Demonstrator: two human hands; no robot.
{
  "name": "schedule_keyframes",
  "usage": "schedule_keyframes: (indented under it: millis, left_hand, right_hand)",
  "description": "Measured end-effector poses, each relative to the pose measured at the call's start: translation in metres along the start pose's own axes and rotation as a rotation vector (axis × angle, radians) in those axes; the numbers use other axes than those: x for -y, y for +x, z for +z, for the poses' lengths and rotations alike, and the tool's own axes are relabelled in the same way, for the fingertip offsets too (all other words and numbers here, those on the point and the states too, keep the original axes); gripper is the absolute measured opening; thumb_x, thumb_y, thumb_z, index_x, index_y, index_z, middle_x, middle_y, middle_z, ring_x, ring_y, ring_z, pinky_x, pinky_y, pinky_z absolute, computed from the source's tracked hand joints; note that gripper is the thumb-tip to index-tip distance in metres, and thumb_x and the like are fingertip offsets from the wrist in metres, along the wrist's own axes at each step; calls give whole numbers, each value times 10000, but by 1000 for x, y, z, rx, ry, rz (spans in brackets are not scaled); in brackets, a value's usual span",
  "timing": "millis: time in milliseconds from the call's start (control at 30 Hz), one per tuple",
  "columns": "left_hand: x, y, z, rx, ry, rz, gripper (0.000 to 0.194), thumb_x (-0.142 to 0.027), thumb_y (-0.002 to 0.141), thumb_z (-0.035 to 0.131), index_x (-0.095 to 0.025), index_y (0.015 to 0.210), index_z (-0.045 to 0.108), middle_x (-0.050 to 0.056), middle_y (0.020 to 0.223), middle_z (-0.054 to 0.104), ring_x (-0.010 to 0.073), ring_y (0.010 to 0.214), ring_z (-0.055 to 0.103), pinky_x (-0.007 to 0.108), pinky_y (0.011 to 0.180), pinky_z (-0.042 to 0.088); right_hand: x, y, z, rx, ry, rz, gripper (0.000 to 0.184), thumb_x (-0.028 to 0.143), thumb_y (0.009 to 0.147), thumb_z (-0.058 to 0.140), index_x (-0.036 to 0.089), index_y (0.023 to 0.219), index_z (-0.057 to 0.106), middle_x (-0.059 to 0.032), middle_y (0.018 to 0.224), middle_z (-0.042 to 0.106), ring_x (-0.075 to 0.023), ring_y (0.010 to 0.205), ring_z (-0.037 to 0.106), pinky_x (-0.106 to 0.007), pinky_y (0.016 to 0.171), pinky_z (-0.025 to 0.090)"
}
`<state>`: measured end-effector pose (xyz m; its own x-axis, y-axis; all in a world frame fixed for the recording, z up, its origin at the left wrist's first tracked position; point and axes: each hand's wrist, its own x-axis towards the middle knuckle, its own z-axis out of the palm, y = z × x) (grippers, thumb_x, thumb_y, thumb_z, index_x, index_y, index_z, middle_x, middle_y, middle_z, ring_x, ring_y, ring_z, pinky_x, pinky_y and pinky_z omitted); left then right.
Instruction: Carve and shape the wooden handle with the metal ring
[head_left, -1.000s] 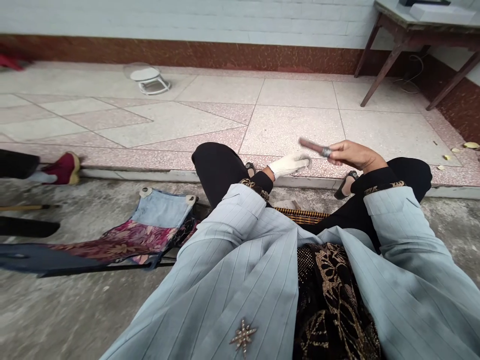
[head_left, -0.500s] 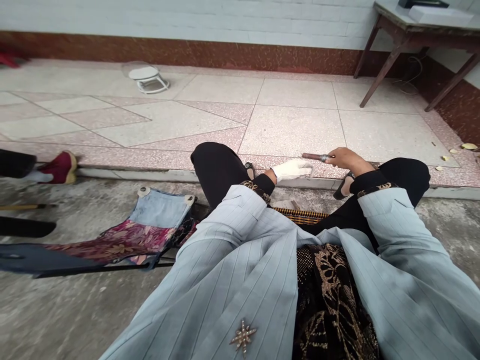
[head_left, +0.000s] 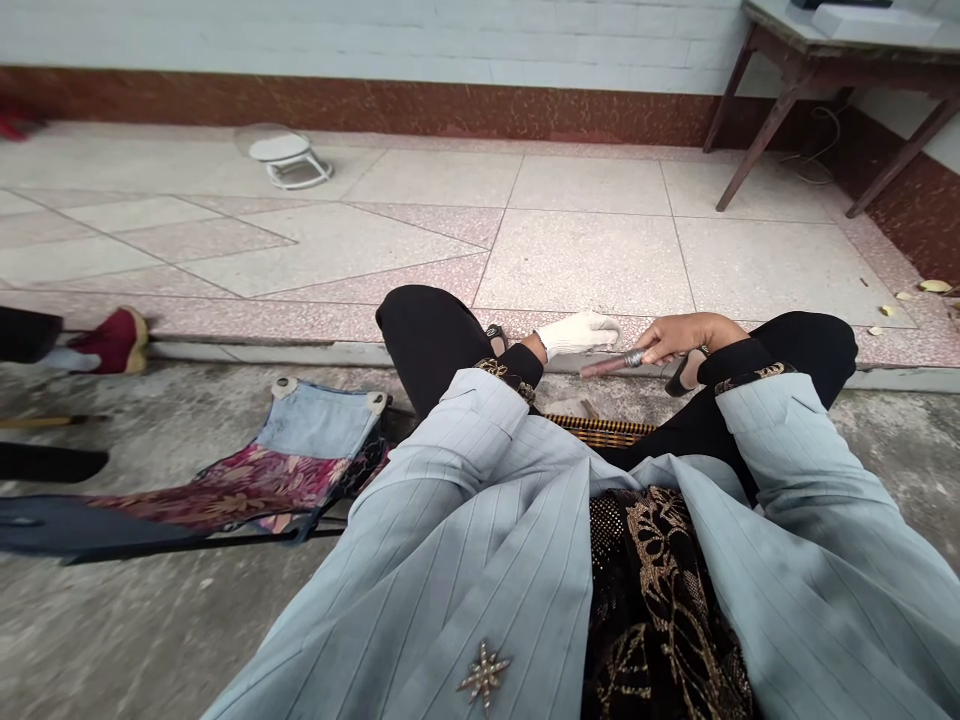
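My left hand (head_left: pixel 577 334), in a white knitted glove, is closed in front of my left knee. Something small and greyish may show at its fingertips, but I cannot make it out. Close on its right is my bare right hand (head_left: pixel 679 337), with fingers wrapped round a wooden-handled tool (head_left: pixel 611 366). This brown, stick-like handle points left and slightly down, its free end just below the gloved fingers. Grey metal wire or a ring circles it near my thumb. Whatever lies inside my right fist is hidden.
A cloth folding chair (head_left: pixel 315 425) stands left of me, near another person's red shoe (head_left: pixel 120 340). Ahead, a raised tiled floor holds a small white stool (head_left: pixel 289 160) and a wooden table (head_left: pixel 795 60). A woven yellow-and-black edge (head_left: pixel 600 432) shows between my legs.
The handle has swung from pointing up-left, through level, to down-left. My right hand has come lower and left, nearer the gloved hand, which stays almost in place.
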<state>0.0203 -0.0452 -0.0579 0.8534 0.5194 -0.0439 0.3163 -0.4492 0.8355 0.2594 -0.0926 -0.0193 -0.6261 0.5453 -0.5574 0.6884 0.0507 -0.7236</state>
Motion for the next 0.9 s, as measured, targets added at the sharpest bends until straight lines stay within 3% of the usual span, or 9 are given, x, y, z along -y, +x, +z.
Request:
schedule_keyframes:
  millis: [100,200,300,467,700,800,900]
  left_hand:
    - [0,0,-1,-46,-95,5,352,-435,921,483,-130,984,646,18,691,569,110,602,470,227,599,390]
    - [-5,-1,1,-67,-178,26,329,-411,952,427,-143,964,617,-26,597,434,91,509,359,208,504,309]
    - [-11,-3,5,-55,-106,16,298,-382,940,444,-146,928,625,-19,611,453,88,515,375,207,509,313]
    - [-9,-3,10,-92,-3,11,260,-341,896,495,-135,884,653,21,703,588,105,609,461,234,625,385]
    - [-1,2,11,-101,128,23,151,-243,842,561,-159,835,687,28,725,636,137,705,526,230,692,394]
    - [0,3,10,-68,206,31,149,-233,834,571,-156,833,698,32,730,646,144,702,531,234,686,389]
    - [0,3,6,-18,247,53,170,-263,838,567,-150,803,689,33,749,645,155,716,542,241,696,387]
  right_hand:
    - [8,-6,-2,-317,121,-147,326,448,815,684,174,984,732,3,695,583,-111,620,462,-250,604,383]
    - [10,-4,-3,-674,234,-187,303,424,882,616,151,982,702,-22,706,581,-109,605,451,-242,562,367]
    - [6,3,-6,-783,173,-66,272,365,883,619,134,997,704,-32,689,584,-113,581,455,-251,544,365]
    - [-4,10,-11,-853,-167,198,295,356,868,623,163,1055,746,-52,748,645,-156,647,542,-288,597,374]
    - [0,15,-7,-669,-558,405,345,403,884,598,187,1106,748,-134,1032,695,-267,925,612,-327,673,388]
    - [-1,18,-5,-459,-579,464,279,359,861,638,164,1017,763,-141,964,698,-262,867,620,-333,667,396]
    - [-3,12,-3,-161,-392,383,206,333,840,666,161,909,757,-72,756,666,-181,681,582,-308,648,404]
